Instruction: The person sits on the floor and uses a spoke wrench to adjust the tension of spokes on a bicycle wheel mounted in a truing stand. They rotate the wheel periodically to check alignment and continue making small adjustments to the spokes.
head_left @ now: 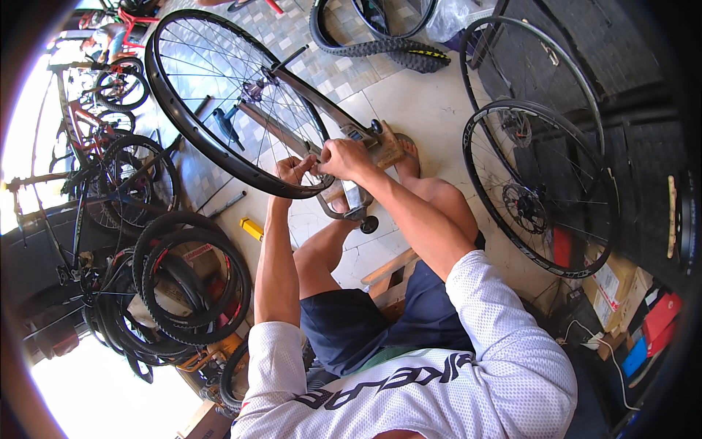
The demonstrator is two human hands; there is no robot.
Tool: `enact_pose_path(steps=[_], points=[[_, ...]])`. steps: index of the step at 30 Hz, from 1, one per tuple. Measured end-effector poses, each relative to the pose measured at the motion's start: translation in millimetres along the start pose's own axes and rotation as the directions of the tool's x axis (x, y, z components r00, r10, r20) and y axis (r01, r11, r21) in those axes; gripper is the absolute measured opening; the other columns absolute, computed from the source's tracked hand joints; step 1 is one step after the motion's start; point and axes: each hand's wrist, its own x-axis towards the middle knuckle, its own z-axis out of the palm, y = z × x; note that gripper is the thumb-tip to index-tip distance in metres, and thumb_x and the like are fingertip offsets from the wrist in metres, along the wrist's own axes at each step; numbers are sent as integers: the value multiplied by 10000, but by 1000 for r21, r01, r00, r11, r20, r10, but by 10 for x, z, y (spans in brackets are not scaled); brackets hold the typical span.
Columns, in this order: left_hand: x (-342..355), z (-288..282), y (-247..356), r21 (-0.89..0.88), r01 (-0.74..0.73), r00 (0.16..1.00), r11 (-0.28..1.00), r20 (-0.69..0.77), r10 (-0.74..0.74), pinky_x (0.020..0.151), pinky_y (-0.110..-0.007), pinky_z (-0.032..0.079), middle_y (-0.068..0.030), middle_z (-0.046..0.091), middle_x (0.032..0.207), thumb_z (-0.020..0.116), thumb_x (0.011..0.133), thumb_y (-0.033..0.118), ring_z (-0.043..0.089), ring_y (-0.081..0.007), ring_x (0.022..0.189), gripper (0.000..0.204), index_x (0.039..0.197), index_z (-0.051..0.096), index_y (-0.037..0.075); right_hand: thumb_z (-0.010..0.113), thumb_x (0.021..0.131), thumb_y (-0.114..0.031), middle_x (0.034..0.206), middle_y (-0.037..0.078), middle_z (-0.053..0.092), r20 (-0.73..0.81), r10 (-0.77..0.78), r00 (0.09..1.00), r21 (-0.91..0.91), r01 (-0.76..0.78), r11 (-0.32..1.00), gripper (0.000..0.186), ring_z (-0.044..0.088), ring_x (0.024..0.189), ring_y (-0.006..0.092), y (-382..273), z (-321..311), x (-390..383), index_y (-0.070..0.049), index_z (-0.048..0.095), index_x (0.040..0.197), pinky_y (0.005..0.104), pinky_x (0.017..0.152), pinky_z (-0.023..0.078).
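A black bicycle wheel (191, 152) with thin dark spokes is mounted in a truing stand (322, 100) in front of me. Its hub (253, 91) sits between the stand's two arms. At the wheel's near edge, my left hand (294, 170) is closed in a pinch beside the rim. Just right of it, my right hand (345, 159) is also closed, its fingertips almost meeting the left ones at the rim. Whatever the fingers pinch is too small and covered to make out. Two dark knobs (369, 224) belong to the stand near my hands.
Beyond the wheel, a blue power tool (226, 126) lies on the floor. A yellow box-like object (251, 228) lies left of my left forearm. Several tyres (157, 293) are piled at left below bicycles (80, 139). Two more wheels (474, 161) lean at right; another tyre (344, 50) lies far ahead.
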Motion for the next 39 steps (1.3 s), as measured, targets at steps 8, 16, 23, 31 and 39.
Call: enact_pose_path(steps=[8, 16, 23, 31, 39], points=[[-49, 107, 237, 142, -159, 985, 977, -38, 166, 436, -263, 364, -22, 532, 524, 796, 805, 414, 480, -72, 487, 483, 590, 579, 40, 729, 679, -539, 876, 140, 723, -159, -90, 983, -187, 60, 980, 464, 672, 893, 328, -125, 112, -56, -100, 740, 828, 440, 846, 485], [-6, 192, -15, -270, 21, 991, 963, -122, -55, 443, -232, 373, -30, 627, 679, 713, 882, 446, 516, -72, 506, 452, 873, 679, -5, 684, 844, -325, 727, 130, 687, 189, -48, 981, 295, -10, 955, 317, 589, 671, 161, 115, 112, 65, -13, 740, 842, 332, 685, 485], [-4, 244, -214, -368, -32, 999, 929, -49, 15, 513, -226, 445, -44, 683, 848, 704, 905, 319, 617, -102, 659, 351, 1038, 669, -4, 728, 834, -364, 826, 111, 733, 187, 24, 982, 496, -116, 861, 346, 671, 761, 203, 198, 174, 77, -43, 754, 962, 347, 747, 511], [-46, 216, -97, -284, 38, 998, 958, -35, -50, 550, -241, 465, -43, 692, 887, 743, 875, 312, 621, -112, 715, 378, 1079, 656, 6, 789, 746, -358, 731, 142, 689, -52, 91, 994, 125, -84, 989, 325, 663, 686, 278, 246, 91, 91, -45, 713, 797, 391, 653, 501], [-74, 182, -103, -285, 14, 998, 958, -61, -33, 551, -245, 468, -38, 688, 864, 723, 891, 322, 609, -110, 705, 366, 1050, 666, -2, 771, 766, -323, 775, 144, 706, -4, -28, 1000, 203, 28, 979, 312, 676, 705, 289, 173, 188, 77, -27, 705, 840, 373, 662, 517]])
